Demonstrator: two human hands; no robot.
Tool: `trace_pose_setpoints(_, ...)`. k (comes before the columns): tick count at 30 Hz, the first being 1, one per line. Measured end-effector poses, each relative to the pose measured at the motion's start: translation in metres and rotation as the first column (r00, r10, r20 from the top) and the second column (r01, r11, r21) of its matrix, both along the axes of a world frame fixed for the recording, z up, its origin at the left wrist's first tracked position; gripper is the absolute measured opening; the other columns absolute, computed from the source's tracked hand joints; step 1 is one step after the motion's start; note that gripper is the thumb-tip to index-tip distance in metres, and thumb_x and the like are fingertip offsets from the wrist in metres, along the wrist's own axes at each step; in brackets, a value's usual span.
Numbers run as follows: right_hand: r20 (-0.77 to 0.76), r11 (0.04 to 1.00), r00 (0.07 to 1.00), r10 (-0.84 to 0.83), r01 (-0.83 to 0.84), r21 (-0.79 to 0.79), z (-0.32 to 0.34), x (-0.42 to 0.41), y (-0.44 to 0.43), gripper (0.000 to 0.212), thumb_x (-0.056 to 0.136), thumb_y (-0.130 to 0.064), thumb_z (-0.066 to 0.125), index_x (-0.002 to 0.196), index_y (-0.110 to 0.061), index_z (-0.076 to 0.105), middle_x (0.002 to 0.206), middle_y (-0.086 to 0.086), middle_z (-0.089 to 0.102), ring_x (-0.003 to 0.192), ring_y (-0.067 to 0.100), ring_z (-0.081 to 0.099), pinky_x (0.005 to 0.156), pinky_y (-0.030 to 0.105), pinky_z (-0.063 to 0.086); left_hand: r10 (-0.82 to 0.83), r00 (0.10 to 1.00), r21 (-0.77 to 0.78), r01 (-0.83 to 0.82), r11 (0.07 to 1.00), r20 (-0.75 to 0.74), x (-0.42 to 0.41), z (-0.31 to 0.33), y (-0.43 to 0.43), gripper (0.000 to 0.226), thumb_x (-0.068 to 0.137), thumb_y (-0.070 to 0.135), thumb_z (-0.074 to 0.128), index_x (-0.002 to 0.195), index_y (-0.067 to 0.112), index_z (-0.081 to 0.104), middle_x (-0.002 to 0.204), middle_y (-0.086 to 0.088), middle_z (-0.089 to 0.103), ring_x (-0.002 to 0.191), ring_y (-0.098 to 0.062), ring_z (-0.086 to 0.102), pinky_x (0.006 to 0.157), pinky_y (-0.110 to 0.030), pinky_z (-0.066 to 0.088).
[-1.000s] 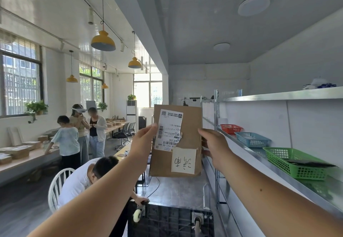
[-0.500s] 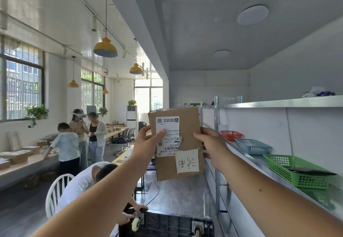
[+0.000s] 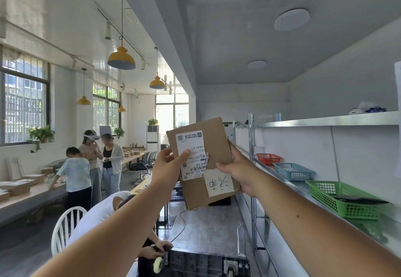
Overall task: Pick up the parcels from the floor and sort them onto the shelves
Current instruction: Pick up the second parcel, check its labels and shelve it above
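Brown cardboard fills my near view: I have the parcel (image 3: 201,163) pinched at both edges, left hand (image 3: 168,168) thumb on the shipping label (image 3: 192,154), right hand (image 3: 240,173) clasping the far side, raised and tilted so the handwritten note (image 3: 219,183) faces me, presumably to pick a shelf. Beyond, along the metal shelf (image 3: 288,184), stand green (image 3: 342,198), blue (image 3: 293,171) and red (image 3: 268,158) baskets. The note's writing sits upside down, unreadable; my right fingers are hidden behind the cardboard.

The parcel (image 3: 200,161) was plain brown card with a white printed label (image 3: 191,154) and a white note (image 3: 219,183) inked in black. Along the grey metal shelf (image 3: 288,184) sat red (image 3: 268,158), blue (image 3: 293,171) and green (image 3: 345,198) mesh baskets. The lamps (image 3: 121,60) hung yellow above; the chair (image 3: 65,226) was white.
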State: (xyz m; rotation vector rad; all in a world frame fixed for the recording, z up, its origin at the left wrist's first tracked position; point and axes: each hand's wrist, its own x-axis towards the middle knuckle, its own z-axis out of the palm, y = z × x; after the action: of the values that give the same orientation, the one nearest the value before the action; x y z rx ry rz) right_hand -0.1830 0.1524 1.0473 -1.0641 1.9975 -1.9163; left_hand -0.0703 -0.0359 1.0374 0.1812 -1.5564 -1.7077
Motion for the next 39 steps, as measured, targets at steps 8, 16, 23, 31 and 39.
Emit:
trace_pose_setpoints(8, 0.029, 0.979, 0.985, -0.168, 0.171, -0.112, -0.007, -0.003, 0.0, 0.083, 0.083, 0.001, 0.087, 0.155, -0.025, 0.053, 0.142, 0.008, 0.067, 0.115, 0.024, 0.074, 0.089, 0.047, 0.066, -0.022, 1.0, -0.083, 0.021, 0.996, -0.012, 0.01, 0.011, -0.001, 0.092, 0.091, 0.031, 0.082, 0.162, 0.049, 0.025, 0.13, -0.007, 0.071, 0.108, -0.028, 0.075, 0.079, -0.052, 0.066)
trace_pose_setpoints(16, 0.206, 0.896, 0.933, -0.295, 0.345, -0.28, -0.006, -0.001, 0.001, 0.088, 0.071, -0.001, 0.097, 0.148, -0.01, 0.056, 0.124, 0.011, 0.075, 0.105, 0.031, 0.075, 0.086, 0.043, 0.064, 0.016, 0.999, -0.089, -0.018, 0.996, -0.028, 0.015, 0.008, -0.001, 0.069, 0.092, 0.037, 0.081, 0.142, 0.045, 0.033, 0.105, -0.011, 0.079, 0.077, -0.024, 0.083, 0.054, -0.032, 0.063)
trace_pose_setpoints(23, 0.264, 0.842, 0.926, -0.269, 0.359, -0.402, -0.007, 0.002, 0.004, 0.041, 0.078, -0.011, 0.094, 0.114, -0.004, 0.075, 0.099, 0.009, 0.082, 0.083, 0.023, 0.08, 0.051, 0.024, 0.059, 0.074, 0.989, 0.036, -0.07, 0.997, -0.128, 0.012, -0.002, 0.006, 0.066, 0.086, 0.036, 0.086, 0.125, 0.034, 0.032, 0.11, -0.016, 0.074, 0.077, -0.024, 0.083, 0.061, -0.04, 0.067)
trace_pose_setpoints(31, 0.189, 0.811, 0.969, -0.162, 0.24, -0.534, 0.004, 0.006, -0.004, 0.074, 0.091, -0.034, 0.084, 0.156, -0.03, 0.048, 0.132, 0.004, 0.075, 0.101, 0.016, 0.078, 0.067, 0.034, 0.061, 0.097, 0.969, 0.326, -0.018, 0.945, -0.228, 0.003, -0.004, 0.025, 0.079, 0.084, 0.039, 0.088, 0.139, 0.035, 0.032, 0.124, -0.012, 0.069, 0.099, -0.031, 0.079, 0.061, -0.04, 0.066)
trace_pose_setpoints(39, 0.365, 0.925, 0.93, 0.032, 0.111, -0.363, -0.003, 0.006, -0.009, 0.084, 0.081, -0.065, 0.08, 0.155, -0.045, 0.045, 0.157, 0.002, 0.055, 0.147, 0.044, 0.047, 0.109, 0.072, 0.036, 0.103, 0.943, 0.588, 0.11, 0.801, -0.316, 0.003, 0.002, 0.042, 0.082, 0.082, 0.045, 0.088, 0.141, 0.039, 0.032, 0.122, -0.011, 0.072, 0.086, -0.032, 0.083, 0.063, -0.044, 0.067)
